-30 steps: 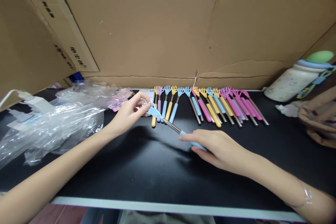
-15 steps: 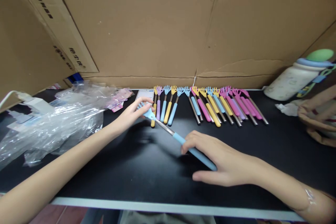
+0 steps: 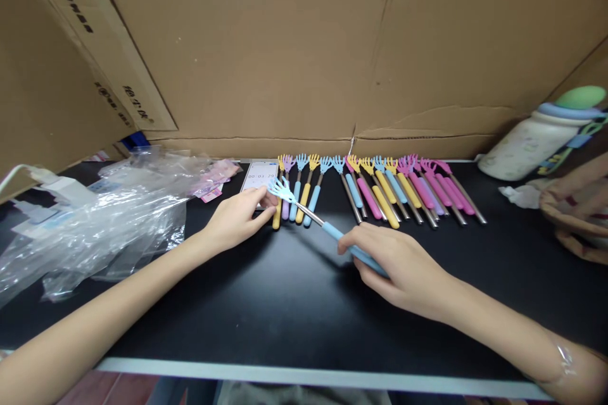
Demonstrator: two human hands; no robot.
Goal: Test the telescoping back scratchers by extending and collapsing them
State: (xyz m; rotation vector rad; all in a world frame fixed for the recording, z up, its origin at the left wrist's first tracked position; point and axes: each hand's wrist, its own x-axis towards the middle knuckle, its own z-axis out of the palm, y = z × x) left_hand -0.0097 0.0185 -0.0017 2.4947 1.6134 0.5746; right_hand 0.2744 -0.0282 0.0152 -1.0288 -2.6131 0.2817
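Shifted since the earlier frame, the blue back scratcher now has its claw in plain view, no longer covered by the left hand; those fingers are half curled at ten o'clock, and I cannot tell whether they touch it. At four o'clock the right hand, its thumb spread away before, wraps the handle, which slants towards ten. Left fingertips hide a corner of one phone at eleven. Plastic bags heap at nine; one bottle leans at two. Five scratchers lie at twelve; a denser group at one overlaps too much to count.
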